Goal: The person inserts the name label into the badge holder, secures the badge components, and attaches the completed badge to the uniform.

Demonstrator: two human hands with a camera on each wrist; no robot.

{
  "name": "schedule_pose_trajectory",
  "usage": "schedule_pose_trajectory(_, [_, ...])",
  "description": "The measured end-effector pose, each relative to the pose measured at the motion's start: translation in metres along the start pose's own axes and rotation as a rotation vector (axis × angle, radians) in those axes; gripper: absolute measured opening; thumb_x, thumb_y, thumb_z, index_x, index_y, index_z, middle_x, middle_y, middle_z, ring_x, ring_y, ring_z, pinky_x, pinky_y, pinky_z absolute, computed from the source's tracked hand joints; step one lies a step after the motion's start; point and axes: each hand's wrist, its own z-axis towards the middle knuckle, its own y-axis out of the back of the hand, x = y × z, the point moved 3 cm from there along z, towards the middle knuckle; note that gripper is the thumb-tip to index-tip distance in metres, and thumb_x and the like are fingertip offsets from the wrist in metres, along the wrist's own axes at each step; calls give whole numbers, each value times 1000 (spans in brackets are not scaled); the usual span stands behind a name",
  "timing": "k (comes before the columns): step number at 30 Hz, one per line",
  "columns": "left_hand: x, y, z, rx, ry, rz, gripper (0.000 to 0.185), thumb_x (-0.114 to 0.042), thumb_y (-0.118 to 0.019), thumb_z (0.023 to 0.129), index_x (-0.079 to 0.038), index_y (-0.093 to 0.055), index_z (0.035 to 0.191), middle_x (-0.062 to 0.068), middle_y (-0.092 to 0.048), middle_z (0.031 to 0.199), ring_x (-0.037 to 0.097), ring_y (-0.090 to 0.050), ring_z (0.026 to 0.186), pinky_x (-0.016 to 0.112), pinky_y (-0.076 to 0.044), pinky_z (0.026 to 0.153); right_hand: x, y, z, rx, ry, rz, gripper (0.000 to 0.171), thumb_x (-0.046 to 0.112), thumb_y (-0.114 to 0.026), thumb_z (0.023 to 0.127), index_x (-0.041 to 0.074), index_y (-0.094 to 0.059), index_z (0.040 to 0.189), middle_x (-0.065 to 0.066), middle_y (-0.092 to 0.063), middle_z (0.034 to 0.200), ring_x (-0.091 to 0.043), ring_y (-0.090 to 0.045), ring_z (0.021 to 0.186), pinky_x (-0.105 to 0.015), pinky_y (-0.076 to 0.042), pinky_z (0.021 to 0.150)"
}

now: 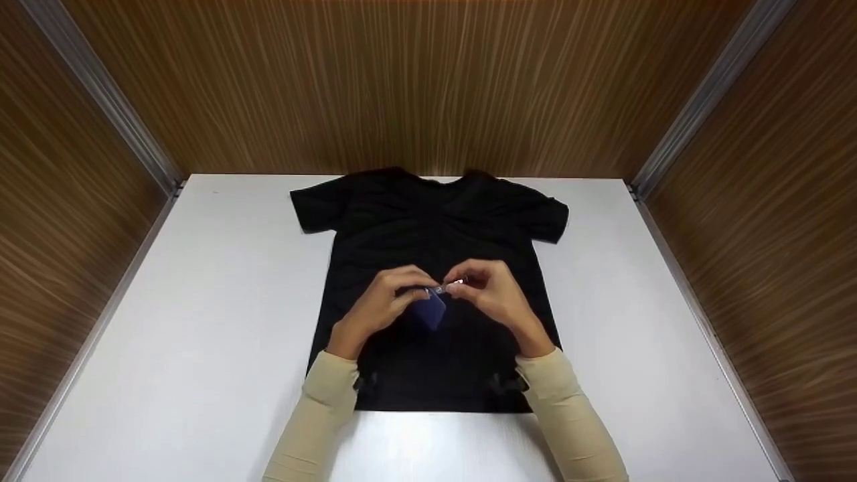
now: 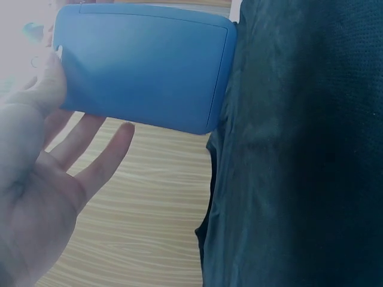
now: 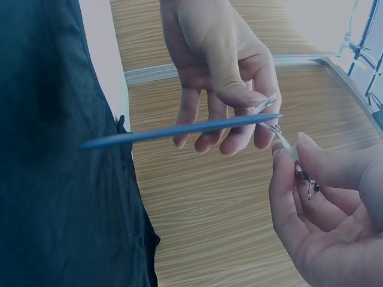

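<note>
A flat blue badge holder [image 1: 432, 313] hangs over a black T-shirt [image 1: 428, 365]. My left hand [image 1: 383, 302] pinches its upper edge between thumb and fingers. In the left wrist view the holder's broad blue face [image 2: 143, 69] fills the upper left; the right wrist view has it nearly edge-on. A short clear strap [image 3: 282, 141] joins the holder to a small metal clip [image 3: 309, 184]. My right hand [image 1: 497, 293] pinches that strap near the clip between thumb and forefinger. Its fingers partly hide the clip.
The T-shirt lies spread on a white table [image 1: 214, 321], its neckline at the far edge. Wood-grain panels stand at the back [image 1: 428, 87], left [image 1: 60, 234] and right [image 1: 770, 234], with metal strips along the corners. Long beige sleeves [image 1: 301, 428] cover both forearms.
</note>
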Motion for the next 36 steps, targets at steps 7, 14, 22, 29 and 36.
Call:
schedule_pose_trajectory(7, [-1, 0, 0, -11, 7, 19, 13, -16, -70, 96, -7, -79, 101, 7, -75, 101, 18, -70, 95, 31, -58, 89, 0, -2, -1, -12, 44, -67, 7, 6, -81, 87, 1, -78, 92, -17, -77, 90, -10, -66, 74, -21, -56, 69])
schedule_pose_trajectory(14, [-2, -1, 0, 3, 36, 15, 14, -19, -73, 94, -6, -76, 94, 7, -75, 98, 17, -70, 93, 42, -59, 88, 4, -4, -2, -26, 71, -97, 9, 8, -82, 86, 4, -79, 92, -14, -77, 90, -13, -67, 73, -23, -57, 67])
schedule_pose_trajectory(22, [-2, -3, -1, 28, 72, 53, 18, -22, -71, 96, -5, -75, 96, 7, -75, 97, 18, -71, 91, 38, -59, 85, 5, -8, -3, -38, 105, -119, 11, 7, -80, 86, 2, -78, 95, -15, -78, 91, -24, -72, 73, -28, -60, 67])
schedule_pose_trajectory(29, [-3, -4, -3, 54, 130, 79, 24, -28, -71, 98, -4, -73, 96, 9, -75, 95, 17, -69, 85, 35, -59, 78, 9, -11, -3, -35, 138, -164, 11, 5, -79, 87, 0, -77, 97, -12, -78, 91, -14, -69, 72, -22, -56, 63])
schedule_pose_trajectory(36, [-4, -4, -3, 35, 133, 98, 19, -26, -76, 95, -8, -73, 91, 4, -75, 91, 12, -67, 81, 28, -57, 75, 10, -14, -4, -8, 159, -183, 11, 3, -77, 89, 0, -77, 99, -12, -78, 94, -13, -68, 73, -29, -58, 63])
